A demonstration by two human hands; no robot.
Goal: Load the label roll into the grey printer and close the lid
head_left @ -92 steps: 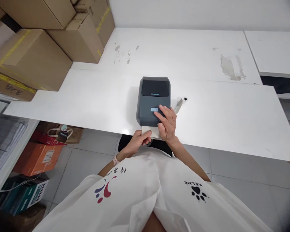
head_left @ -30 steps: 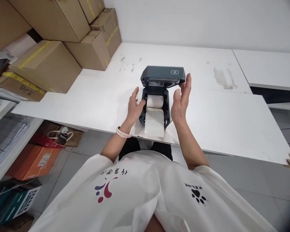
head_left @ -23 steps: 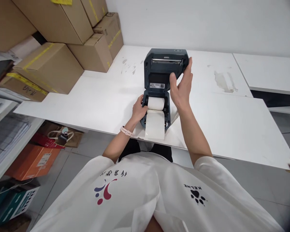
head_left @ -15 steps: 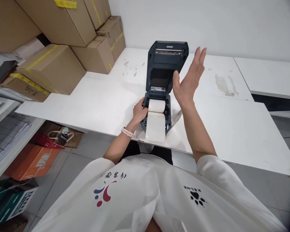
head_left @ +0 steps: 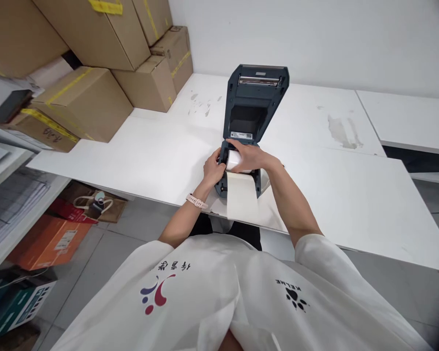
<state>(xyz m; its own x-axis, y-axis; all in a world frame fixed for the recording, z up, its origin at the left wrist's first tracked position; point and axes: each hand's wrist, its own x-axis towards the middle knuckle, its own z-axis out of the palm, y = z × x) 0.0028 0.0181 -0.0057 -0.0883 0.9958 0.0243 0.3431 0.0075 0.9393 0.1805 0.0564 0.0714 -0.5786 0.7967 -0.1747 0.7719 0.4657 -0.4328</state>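
A dark grey label printer [head_left: 254,105] stands near the front edge of the white table [head_left: 344,180] with its lid raised upright. Inside lies a white paper roll [head_left: 234,158], and a strip of its paper [head_left: 242,197] hangs out over the table's edge. My right hand [head_left: 250,156] lies across the top of the roll with its fingers curled over it. My left hand [head_left: 214,169] grips the printer's left side beside the roll. A pink watch strap is on my left wrist.
Several cardboard boxes [head_left: 84,97] with yellow tape are stacked at the back left of the table. A shelf with papers [head_left: 7,195] stands at the left, with an orange box [head_left: 46,239] and a bag below. A second white table [head_left: 413,117] adjoins at the right.
The printer's lid went from shut to fully upright. My right hand let go of the lid and came down onto the paper roll. My left hand stayed at the printer's left side.
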